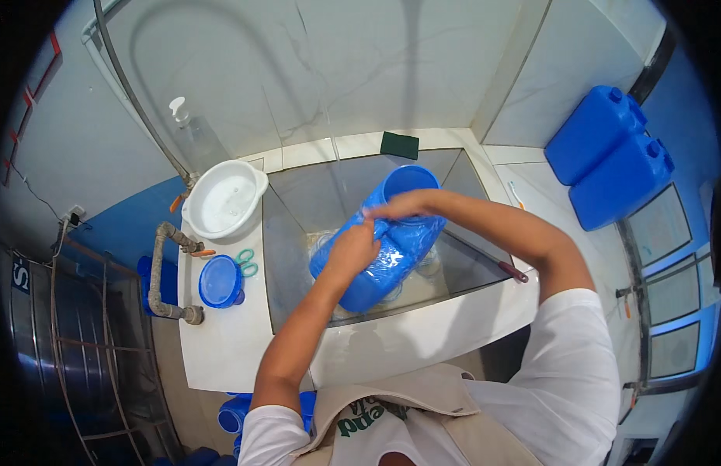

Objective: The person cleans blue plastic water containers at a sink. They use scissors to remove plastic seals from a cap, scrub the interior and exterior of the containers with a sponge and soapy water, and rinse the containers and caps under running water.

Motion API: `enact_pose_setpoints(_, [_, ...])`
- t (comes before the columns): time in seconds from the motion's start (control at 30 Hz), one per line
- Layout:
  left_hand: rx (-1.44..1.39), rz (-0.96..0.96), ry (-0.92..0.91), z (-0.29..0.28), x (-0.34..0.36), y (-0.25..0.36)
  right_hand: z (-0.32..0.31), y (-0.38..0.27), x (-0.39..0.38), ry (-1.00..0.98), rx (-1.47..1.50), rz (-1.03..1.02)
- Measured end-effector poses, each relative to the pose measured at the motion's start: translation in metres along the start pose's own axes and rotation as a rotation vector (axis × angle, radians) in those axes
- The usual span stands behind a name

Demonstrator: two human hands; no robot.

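Observation:
A large blue plastic container (366,276) leans inside a glass-walled basin (290,264), its round mouth pointing away from me and to the right. Its side looks shiny and wrinkled, as if wet or covered by clear film. My left hand (355,250) rests against the side, fingers closed. From the right, my right hand (403,204) reaches over the container just below the mouth, its fingers curled. The fingertips of both hands meet there; what they pinch is too small to make out. Shallow cloudy water lies under the container.
Left of the basin are a white bowl (248,182) of white suds, a blue-lidded tub (220,281), green scissors (247,263) and a pump bottle (193,136). A dark green scouring pad (400,145) lies on the back ledge. A brown-handled tool (512,270) crosses the right rim. Blue jerrycans (620,182) stand right.

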State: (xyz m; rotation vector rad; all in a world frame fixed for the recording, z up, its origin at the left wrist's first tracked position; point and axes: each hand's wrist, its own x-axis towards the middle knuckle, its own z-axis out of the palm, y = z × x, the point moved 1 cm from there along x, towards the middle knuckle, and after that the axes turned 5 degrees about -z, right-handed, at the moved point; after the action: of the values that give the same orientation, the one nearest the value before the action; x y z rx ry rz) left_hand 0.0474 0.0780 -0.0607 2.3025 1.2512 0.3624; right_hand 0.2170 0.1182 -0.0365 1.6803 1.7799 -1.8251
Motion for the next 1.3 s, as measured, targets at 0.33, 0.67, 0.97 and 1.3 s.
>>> enact_pose_setpoints(0.33, [0.195, 0.24, -0.084, 0.005, 0.019, 0.019, 0.02, 0.038, -0.085, -0.326, -0.748, 0.146])
enact_pose_setpoints(0.67, [0.04, 0.048, -0.068, 0.03, -0.012, 0.059, -0.009, 0.063, -0.028, 1.069, 2.172, -0.879])
enact_pose_setpoints(0.97, [0.048, 0.045, -0.055, 0.008, 0.002, 0.032, 0.007, 0.028, -0.046, 0.291, 0.708, -0.077])
enact_pose_setpoints(1.3, [-0.098, -0.245, 0.123, 0.0, 0.001, -0.048, -0.018, -0.115, 0.007, 0.36, -0.925, -0.26])
